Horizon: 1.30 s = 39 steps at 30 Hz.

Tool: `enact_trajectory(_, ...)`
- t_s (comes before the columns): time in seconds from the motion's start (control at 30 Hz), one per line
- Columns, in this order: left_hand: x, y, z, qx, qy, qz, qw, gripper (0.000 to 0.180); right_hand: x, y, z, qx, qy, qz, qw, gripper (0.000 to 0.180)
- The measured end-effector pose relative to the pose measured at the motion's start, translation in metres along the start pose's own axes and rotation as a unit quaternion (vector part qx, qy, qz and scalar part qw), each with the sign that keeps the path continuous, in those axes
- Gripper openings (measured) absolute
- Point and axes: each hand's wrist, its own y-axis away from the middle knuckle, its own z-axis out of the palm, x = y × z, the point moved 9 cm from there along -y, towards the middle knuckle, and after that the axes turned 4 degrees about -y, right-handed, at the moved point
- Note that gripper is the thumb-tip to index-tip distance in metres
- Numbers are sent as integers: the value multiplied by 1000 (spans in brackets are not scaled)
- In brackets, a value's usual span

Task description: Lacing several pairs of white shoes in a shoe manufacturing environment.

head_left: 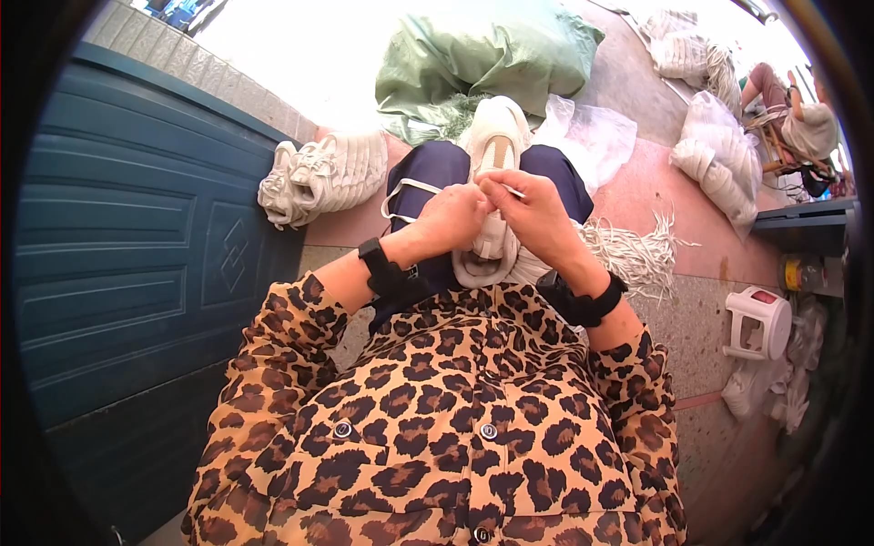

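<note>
A white sneaker (496, 123) rests on my lap between my knees, its toe pointing away and its heel opening near my waist. Both hands meet above its tongue. My left hand (451, 218) is closed, with a white shoelace (398, 196) looping out on its left side. My right hand (526, 202) pinches a white lace end, whose tip sticks out by the fingers. The fingers hide most of the eyelets, so how far the lace runs through them does not show.
Finished-looking white sneakers (332, 173) stand in a row by the blue door (118, 218). A pile of white laces (642, 255) lies right of my knee. Beyond are a green sack (482, 55), bagged shoes (719, 159), a white stool (758, 323) and a seated person (806, 127).
</note>
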Motion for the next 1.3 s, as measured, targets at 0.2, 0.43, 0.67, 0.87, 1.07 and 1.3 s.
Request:
enact_trajectory(0.2,-8,-1,2,-64,134,-25,989,29,-58,6,-24,142,342,-252,894,49)
enact_trajectory(0.43,-15,-5,7,-9,125,-24,992,27,16,28,-12,59,265,-93,958,40)
enact_trajectory(0.67,-12,-6,0,7,60,-9,998,23,25,17,-7,23,218,-89,972,32)
enact_trajectory(0.87,-32,6,-82,144,52,166,974,14,39,52,-88,38,444,-190,875,21)
enact_trajectory(1.07,-209,36,-228,221,778,-43,587,7,149,250,-381,514,-602,0,611,21)
enact_trajectory(1.3,-234,49,-246,321,583,-146,731,7,125,211,-325,459,-281,16,843,12)
